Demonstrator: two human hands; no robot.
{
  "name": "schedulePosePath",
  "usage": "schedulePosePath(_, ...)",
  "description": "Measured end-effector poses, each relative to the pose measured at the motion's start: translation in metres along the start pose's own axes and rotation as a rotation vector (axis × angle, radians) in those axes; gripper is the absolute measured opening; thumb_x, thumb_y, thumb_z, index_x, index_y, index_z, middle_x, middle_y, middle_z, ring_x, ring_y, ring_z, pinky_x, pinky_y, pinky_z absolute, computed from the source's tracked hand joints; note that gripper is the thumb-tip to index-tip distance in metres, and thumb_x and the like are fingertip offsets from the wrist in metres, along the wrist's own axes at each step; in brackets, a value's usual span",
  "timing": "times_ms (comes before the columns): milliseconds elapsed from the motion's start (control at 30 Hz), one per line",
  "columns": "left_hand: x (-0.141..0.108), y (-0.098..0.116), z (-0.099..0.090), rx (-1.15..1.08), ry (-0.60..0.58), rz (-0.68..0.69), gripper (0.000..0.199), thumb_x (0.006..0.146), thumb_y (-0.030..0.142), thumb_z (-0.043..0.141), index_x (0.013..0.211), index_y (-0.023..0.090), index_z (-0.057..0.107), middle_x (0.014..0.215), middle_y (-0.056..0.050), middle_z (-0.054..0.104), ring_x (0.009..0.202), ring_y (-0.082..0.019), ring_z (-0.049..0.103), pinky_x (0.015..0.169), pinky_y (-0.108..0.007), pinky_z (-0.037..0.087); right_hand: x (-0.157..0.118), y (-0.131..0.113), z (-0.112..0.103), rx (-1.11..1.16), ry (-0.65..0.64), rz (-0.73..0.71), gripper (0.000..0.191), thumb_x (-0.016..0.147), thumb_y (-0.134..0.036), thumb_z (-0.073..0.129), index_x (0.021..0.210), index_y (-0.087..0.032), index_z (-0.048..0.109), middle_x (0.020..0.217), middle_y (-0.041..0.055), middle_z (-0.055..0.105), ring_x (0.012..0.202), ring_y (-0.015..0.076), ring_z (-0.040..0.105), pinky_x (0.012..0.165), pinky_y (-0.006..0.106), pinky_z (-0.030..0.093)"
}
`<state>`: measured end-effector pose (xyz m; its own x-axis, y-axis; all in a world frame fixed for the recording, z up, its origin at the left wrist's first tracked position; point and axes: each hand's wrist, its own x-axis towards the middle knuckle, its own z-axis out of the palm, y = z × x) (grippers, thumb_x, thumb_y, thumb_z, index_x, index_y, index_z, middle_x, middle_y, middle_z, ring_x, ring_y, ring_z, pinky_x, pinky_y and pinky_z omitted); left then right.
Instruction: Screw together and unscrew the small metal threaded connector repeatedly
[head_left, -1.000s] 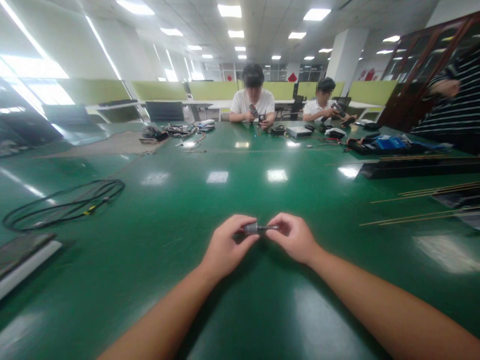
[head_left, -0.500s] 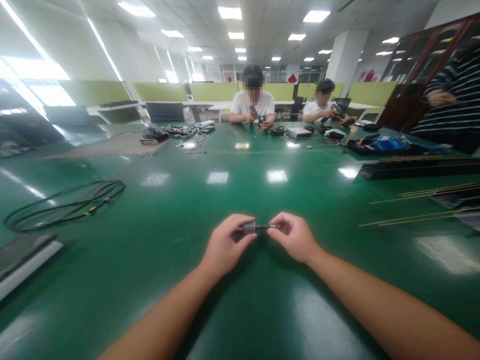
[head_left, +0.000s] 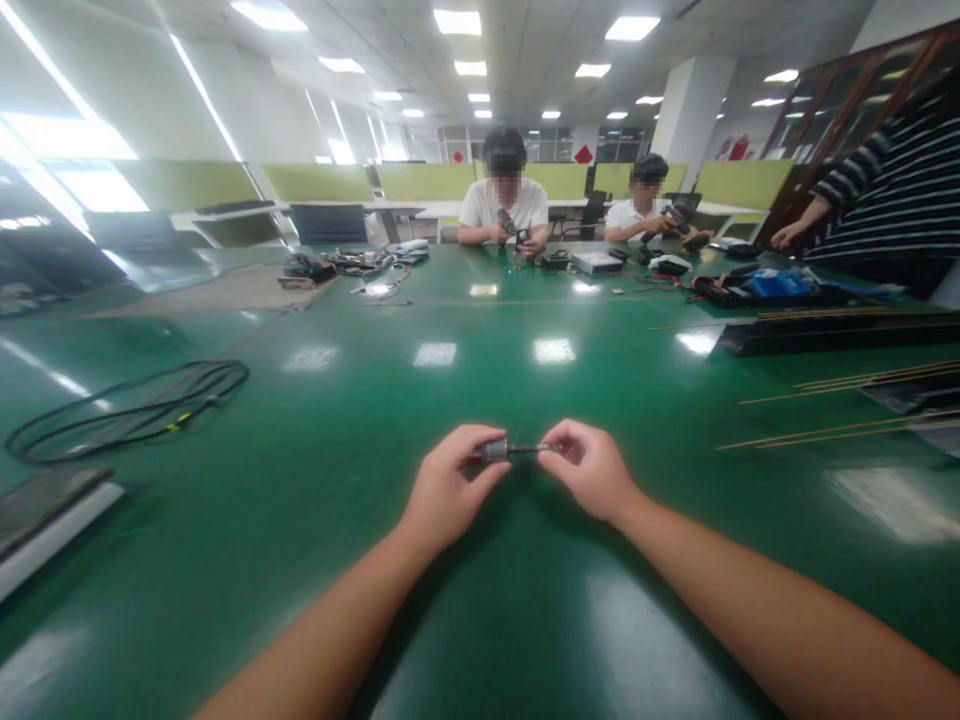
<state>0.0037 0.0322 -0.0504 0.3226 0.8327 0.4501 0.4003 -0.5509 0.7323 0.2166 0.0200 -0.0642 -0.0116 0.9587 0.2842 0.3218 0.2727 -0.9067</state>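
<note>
Over the green table my two hands face each other. My left hand curls its fingers and thumb round a small grey cylinder, whose left end is partly hidden in the hand. From its right end runs a thin dark shaft. My right hand pinches the far end of that shaft between thumb and fingers. The piece is held roughly level; its exact kind is unclear.
A coiled black cable and a flat dark slab with a white edge lie left. Thin brass-coloured rods and a black channel lie right. Across the table, two people handle tools; a striped sleeve reaches in.
My hands and the held piece are almost still, a gap of bare shaft between them. At the right, the person in stripes has lowered a hand toward the table.
</note>
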Motion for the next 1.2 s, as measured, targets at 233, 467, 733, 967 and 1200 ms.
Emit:
schedulePosePath(233, 0.000, 0.000, 0.000, -0.004, 0.000, -0.003, 0.027, 0.084, 0.024, 0.071, 0.110, 0.024, 0.066, 0.110, -0.003, 0.065, 0.096, -0.017, 0.065, 0.085, -0.031, 0.057, 0.001, 0.003, 0.000, 0.004, 0.000, 0.009, 0.012, 0.077, -0.027, 0.067, 0.080, -0.016, 0.066, 0.071, 0.0017, 0.064, 0.061, 0.0147, 0.055, 0.059, 0.026, 0.043)
schedulePosePath(467, 0.000, 0.000, 0.000, -0.001, 0.008, -0.008, 0.026, 0.084, 0.025, 0.070, 0.110, 0.024, 0.066, 0.110, -0.004, 0.065, 0.096, -0.018, 0.065, 0.084, -0.031, 0.058, 0.001, 0.003, 0.000, 0.005, 0.009, 0.010, 0.012, 0.076, -0.028, 0.067, 0.079, -0.017, 0.066, 0.070, 0.0016, 0.063, 0.061, 0.0150, 0.055, 0.059, 0.027, 0.043)
schedulePosePath(733, 0.001, 0.001, -0.001, 0.010, 0.002, -0.032, 0.026, 0.083, 0.025, 0.070, 0.109, 0.024, 0.066, 0.109, -0.003, 0.065, 0.096, -0.017, 0.064, 0.084, -0.029, 0.056, 0.002, 0.005, -0.001, 0.079, 0.021, 0.035, 0.012, 0.075, -0.028, 0.068, 0.079, -0.016, 0.065, 0.070, 0.0009, 0.062, 0.061, 0.0146, 0.054, 0.059, 0.026, 0.042)
schedulePosePath(967, 0.006, -0.002, -0.004, -0.058, 0.052, -0.261, 0.033, 0.084, 0.041, 0.067, 0.108, 0.019, 0.064, 0.099, -0.005, 0.068, 0.086, -0.018, 0.064, 0.081, -0.031, 0.052, 0.005, 0.003, -0.002, 0.423, 0.091, 0.164, 0.031, 0.085, -0.039, 0.050, 0.063, -0.018, 0.054, 0.050, -0.0031, 0.050, 0.042, 0.0110, 0.046, 0.043, 0.023, 0.036)
schedulePosePath(1200, 0.011, -0.013, -0.001, -0.484, 0.151, -0.497, 0.054, 0.085, 0.047, 0.063, 0.127, 0.014, 0.053, 0.100, -0.007, 0.067, 0.070, -0.012, 0.059, 0.067, -0.025, 0.050, 0.007, 0.004, 0.002, 0.487, 0.075, 0.261, 0.039, 0.084, -0.043, 0.049, 0.053, -0.021, 0.044, 0.043, -0.0048, 0.043, 0.035, 0.0086, 0.039, 0.035, 0.021, 0.029)
